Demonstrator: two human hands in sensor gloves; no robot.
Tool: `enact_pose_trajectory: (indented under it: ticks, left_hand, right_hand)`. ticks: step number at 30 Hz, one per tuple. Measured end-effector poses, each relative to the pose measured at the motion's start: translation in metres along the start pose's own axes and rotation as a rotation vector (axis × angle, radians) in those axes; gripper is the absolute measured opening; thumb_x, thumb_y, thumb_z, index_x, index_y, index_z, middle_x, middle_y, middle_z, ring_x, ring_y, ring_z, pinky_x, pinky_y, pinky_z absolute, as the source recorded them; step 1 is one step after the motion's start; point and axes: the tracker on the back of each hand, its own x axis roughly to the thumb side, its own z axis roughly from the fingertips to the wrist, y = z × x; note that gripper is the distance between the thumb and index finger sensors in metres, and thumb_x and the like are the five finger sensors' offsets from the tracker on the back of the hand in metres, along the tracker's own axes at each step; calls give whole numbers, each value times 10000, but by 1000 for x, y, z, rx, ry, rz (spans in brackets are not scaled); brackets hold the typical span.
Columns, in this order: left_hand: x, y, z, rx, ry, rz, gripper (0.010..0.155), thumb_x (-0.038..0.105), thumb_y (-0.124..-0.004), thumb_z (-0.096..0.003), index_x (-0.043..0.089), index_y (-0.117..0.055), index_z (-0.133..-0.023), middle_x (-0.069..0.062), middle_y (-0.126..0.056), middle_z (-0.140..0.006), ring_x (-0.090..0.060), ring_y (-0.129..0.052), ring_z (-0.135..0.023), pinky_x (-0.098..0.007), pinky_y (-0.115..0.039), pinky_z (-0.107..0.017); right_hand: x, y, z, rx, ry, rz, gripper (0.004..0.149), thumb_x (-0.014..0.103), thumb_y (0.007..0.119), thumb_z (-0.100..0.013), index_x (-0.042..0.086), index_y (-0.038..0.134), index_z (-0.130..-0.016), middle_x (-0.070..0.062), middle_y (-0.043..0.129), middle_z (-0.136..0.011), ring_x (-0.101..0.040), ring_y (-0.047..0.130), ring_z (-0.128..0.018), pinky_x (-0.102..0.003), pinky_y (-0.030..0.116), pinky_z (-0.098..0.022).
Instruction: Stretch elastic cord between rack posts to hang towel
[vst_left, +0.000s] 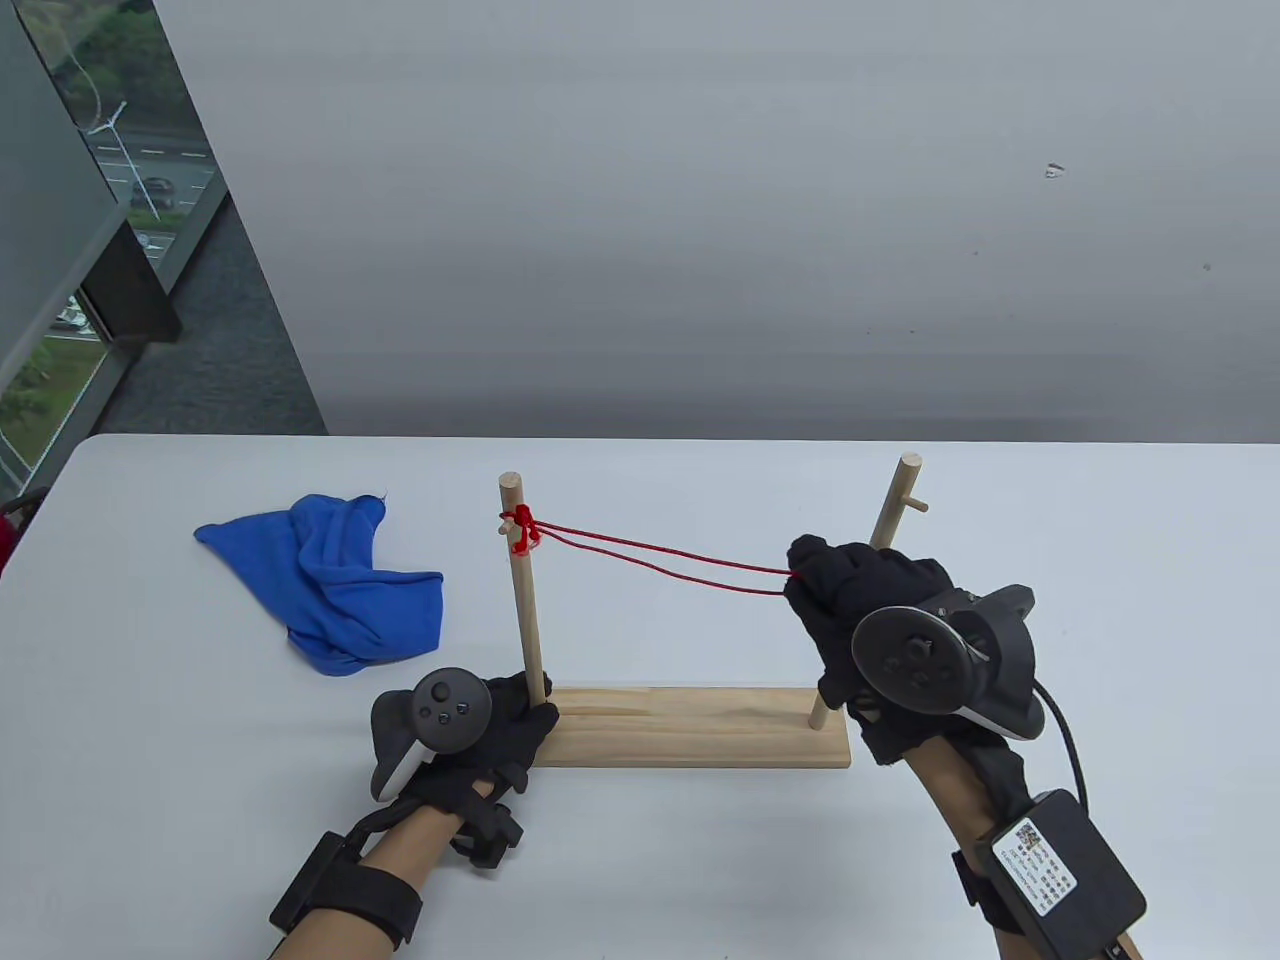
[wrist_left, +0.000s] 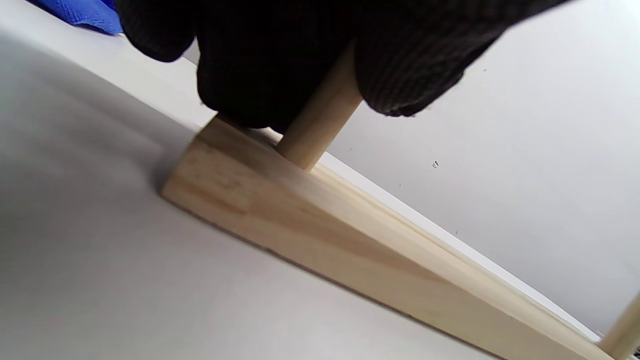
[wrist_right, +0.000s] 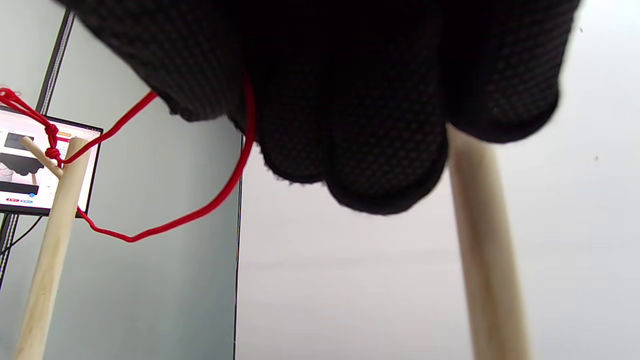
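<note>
A wooden rack base (vst_left: 690, 728) lies on the white table with a left post (vst_left: 522, 590) and a right post (vst_left: 882, 525). A red elastic cord (vst_left: 660, 560) is knotted near the top of the left post and runs in two strands to my right hand (vst_left: 850, 600), which grips its free end in front of the right post. My left hand (vst_left: 505, 715) holds the foot of the left post against the base; it shows close up in the left wrist view (wrist_left: 280, 65). A crumpled blue towel (vst_left: 335, 580) lies on the table to the left.
The table edge runs along the back, with a grey wall behind it. A window is at the far left. In the right wrist view a monitor (wrist_right: 30, 160) shows behind the left post (wrist_right: 50, 240).
</note>
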Motion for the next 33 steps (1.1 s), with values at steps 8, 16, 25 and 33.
enact_pose_trajectory:
  ticks: [8,16,25,33]
  left_hand:
    - [0,0,0,-3,2,1,514,425,-953,-408,204,-860,-863,-25,-1036,-811,-276,-1021,-688,-543,-723,-680]
    - [1,-1,0,2,7,-14,512,432,-952,-410,205,-862,-861,-25,-1038,-808,-275,-1020,-686,-545,-723,-679]
    - [2,-2,1,8,15,-35,512,439,-951,-412,207,-862,-860,-22,-1041,-805,-271,-1020,-682,-546,-725,-677]
    - [2,-2,1,4,19,-36,513,446,-953,-413,206,-865,-858,-23,-1045,-801,-273,-1017,-682,-547,-726,-676]
  right_hand:
    - [-5,-17,-4,-69,-16,80,423,393,805,-429,144,835,-770,-60,975,-582,-246,1051,-379,-490,838,-370]
    - [-8,-35,-7,-124,-12,137,416,396,807,-425,140,845,-750,-49,981,-556,-228,1050,-352,-477,845,-361]
    - [-8,-50,-14,-173,6,208,407,415,821,-418,143,868,-717,-24,1004,-516,-209,1058,-320,-462,854,-346]
    - [-14,-57,-24,-216,77,213,403,426,829,-423,126,864,-689,-7,1011,-484,-190,1059,-290,-447,861,-332]
